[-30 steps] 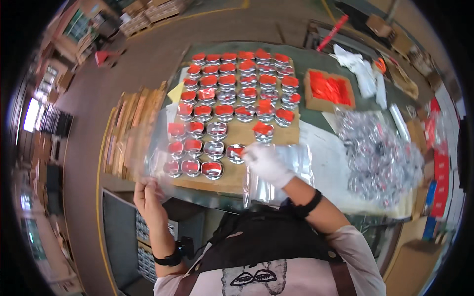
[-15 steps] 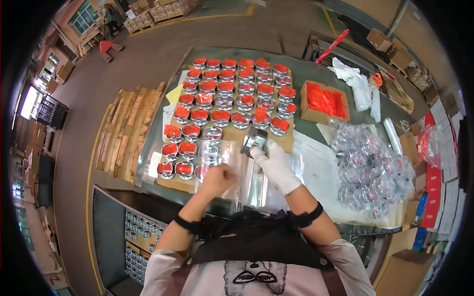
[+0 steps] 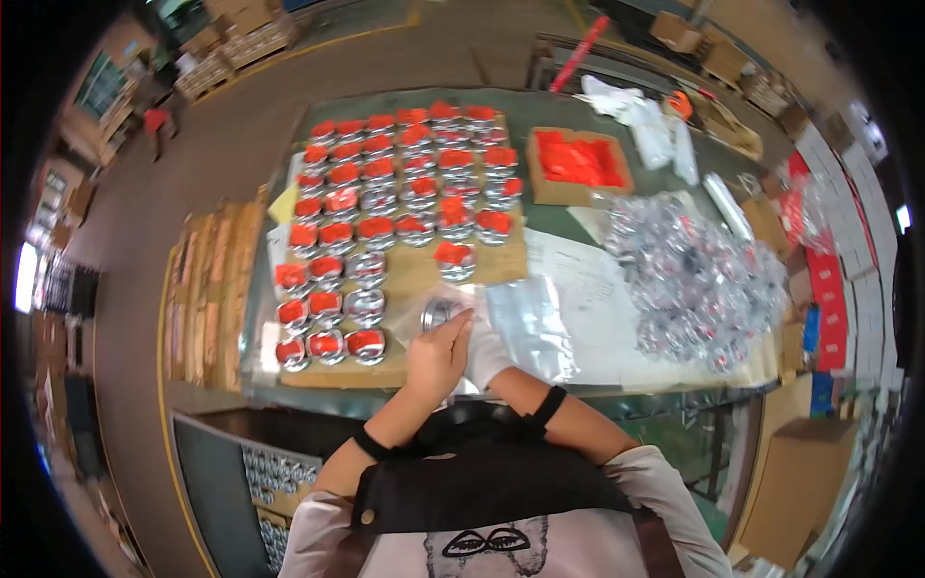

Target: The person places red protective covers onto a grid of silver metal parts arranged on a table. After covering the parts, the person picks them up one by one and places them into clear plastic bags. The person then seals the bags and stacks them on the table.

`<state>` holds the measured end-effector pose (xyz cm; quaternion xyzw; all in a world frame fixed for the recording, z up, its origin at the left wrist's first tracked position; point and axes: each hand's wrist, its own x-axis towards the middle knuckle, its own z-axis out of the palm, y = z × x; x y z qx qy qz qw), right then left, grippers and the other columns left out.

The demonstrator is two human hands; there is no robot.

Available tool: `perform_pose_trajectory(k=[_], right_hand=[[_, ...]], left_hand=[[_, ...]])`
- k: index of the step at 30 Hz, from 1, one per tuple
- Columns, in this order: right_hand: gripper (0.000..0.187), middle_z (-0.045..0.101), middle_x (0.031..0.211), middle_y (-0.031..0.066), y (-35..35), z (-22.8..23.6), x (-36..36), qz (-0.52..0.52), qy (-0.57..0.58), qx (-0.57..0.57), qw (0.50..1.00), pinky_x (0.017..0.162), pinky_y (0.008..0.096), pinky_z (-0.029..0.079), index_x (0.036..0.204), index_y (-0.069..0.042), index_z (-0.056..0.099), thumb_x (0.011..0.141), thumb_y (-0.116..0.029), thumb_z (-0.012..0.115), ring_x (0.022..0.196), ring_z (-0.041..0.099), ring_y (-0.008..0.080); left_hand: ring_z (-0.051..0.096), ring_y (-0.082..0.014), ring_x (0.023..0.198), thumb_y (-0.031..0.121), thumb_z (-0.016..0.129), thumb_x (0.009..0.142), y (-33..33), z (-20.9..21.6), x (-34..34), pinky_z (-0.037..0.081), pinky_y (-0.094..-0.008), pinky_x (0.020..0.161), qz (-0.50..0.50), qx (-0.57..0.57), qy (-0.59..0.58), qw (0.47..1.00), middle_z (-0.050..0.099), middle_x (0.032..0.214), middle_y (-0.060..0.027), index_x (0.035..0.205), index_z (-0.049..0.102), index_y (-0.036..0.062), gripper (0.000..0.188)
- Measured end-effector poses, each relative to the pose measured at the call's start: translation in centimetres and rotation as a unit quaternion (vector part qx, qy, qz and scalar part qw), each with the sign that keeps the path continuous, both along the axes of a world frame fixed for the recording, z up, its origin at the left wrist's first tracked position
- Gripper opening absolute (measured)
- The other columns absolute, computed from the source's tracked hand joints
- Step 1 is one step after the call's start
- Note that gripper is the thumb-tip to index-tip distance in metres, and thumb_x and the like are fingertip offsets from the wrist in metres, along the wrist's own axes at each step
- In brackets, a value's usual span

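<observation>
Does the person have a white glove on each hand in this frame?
No, the left hand is bare, and only the right hand wears a white glove.

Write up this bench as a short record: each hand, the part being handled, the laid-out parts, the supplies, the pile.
Left hand: bare, at the piston; exact grip hidden
Right hand: white-gloved, beside the left, partly hidden
Part handled: metal piston, clear plastic film around it
Laid out: rows of pistons on a cardboard sheet, most topped with red pieces
Supplies: flat clear bags; cardboard box of red pieces
Pile: plastic-wrapped pistons, heaped at right
</observation>
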<state>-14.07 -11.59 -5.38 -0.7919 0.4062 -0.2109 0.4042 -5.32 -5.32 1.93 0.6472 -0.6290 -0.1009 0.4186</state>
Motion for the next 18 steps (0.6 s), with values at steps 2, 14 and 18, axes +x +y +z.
perform_pose_trajectory(k=[2,14,18], right_hand=[[0.032,0.066,0.088,0.0208,-2.6,-0.5,-2.5,-0.124,-0.119,0.134,0.976,0.079,0.0401,0.051,0.108,0.004,0.060,0.093,-0.023,0.051,0.091,0.065,0.0356],[0.043,0.065,0.093,0.0205,-1.2,11.4,-25.8,-0.311,0.113,-0.120,0.936,0.081,0.0403,0.051,0.117,0.004,0.054,0.084,-0.018,0.070,0.091,0.064,0.0355],[0.031,0.065,0.100,0.0152,-2.9,5.1,-29.1,-0.281,0.004,0.219,0.934,0.074,0.0372,0.054,0.112,0.001,0.055,0.085,-0.009,0.065,0.091,0.065,0.0291]], left_hand=[[0.062,-0.0322,0.057,0.013,0.056,0.095,-0.6,1.8,-2.2,0.049,-0.0355,0.055,-0.056,0.036,0.079,0.995,0.064,0.071,-0.0198,0.114,0.066,0.0032,0.024],[0.064,-0.0173,0.084,0.024,0.049,0.101,-11.0,0.1,-17.5,0.050,-0.0292,0.066,-0.153,0.324,0.622,0.696,0.064,0.091,-0.0090,0.127,0.054,-0.0009,0.036],[0.060,-0.0272,0.088,0.024,0.056,0.094,-9.5,-2.0,-19.1,0.051,-0.0384,0.070,-0.283,0.250,0.036,0.925,0.054,0.100,-0.0139,0.122,0.059,0.0061,0.033]])
